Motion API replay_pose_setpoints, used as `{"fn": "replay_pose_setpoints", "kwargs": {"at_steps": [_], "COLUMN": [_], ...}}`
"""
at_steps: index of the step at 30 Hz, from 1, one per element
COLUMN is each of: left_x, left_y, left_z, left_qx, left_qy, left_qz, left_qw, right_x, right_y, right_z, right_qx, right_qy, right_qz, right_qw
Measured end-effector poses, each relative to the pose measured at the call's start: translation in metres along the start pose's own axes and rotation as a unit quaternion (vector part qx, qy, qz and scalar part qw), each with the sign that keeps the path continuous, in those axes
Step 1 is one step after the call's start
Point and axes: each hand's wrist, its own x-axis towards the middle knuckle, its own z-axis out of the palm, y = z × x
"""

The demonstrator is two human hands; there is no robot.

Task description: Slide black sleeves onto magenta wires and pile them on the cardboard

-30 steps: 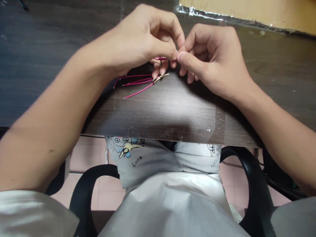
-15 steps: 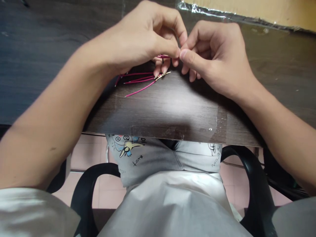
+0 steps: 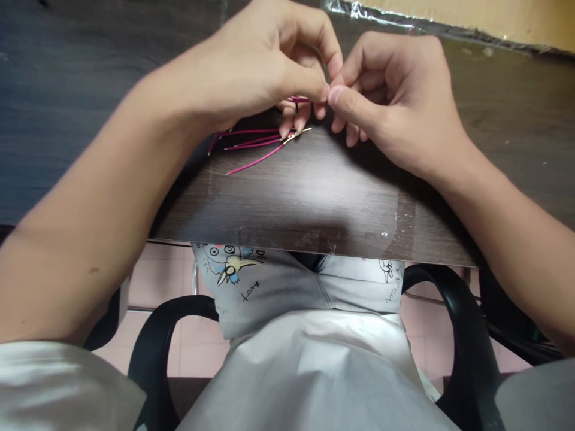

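While left hand (image 3: pixel 265 72) and right hand (image 3: pixel 399 102) meet at fingertips over table (image 3: pixel 287 197), left half curled around pink wires (image 3: pixel 256 143), thumb and forefinger nearly together. Right pinched, thumb against forefinger; whether anything gripped there, cannot tell. Wires under and beside left hand, long axes roughly left-right; nearest slants, left end closer to table edge. Gold terminals (image 3: pixel 294 137) point right and slightly away, touching left's lower fingertips; pale ends point left. Another wire stretch shows beneath left thumb, aimed at pinch.
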Motion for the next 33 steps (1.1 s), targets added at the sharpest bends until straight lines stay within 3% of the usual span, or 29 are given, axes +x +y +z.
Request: {"fn": "replay_pose_setpoints", "kwargs": {"at_steps": [17,33], "left_x": [-0.0021,-0.0041], "left_y": [-0.0006,-0.0075], "left_z": [0.0011,-0.0036], "left_qx": [0.023,0.057], "left_qy": [0.009,-0.018], "left_qz": [-0.003,0.012], "left_qw": [1.000,0.998], "right_x": [0.0010,0.0003], "right_y": [0.0037,-0.0041], "right_z": [-0.0003,0.0030], "right_qx": [0.003,0.017], "right_qy": [0.003,-0.010], "right_qz": [-0.020,0.022], "right_qw": [1.000,1.000]}}
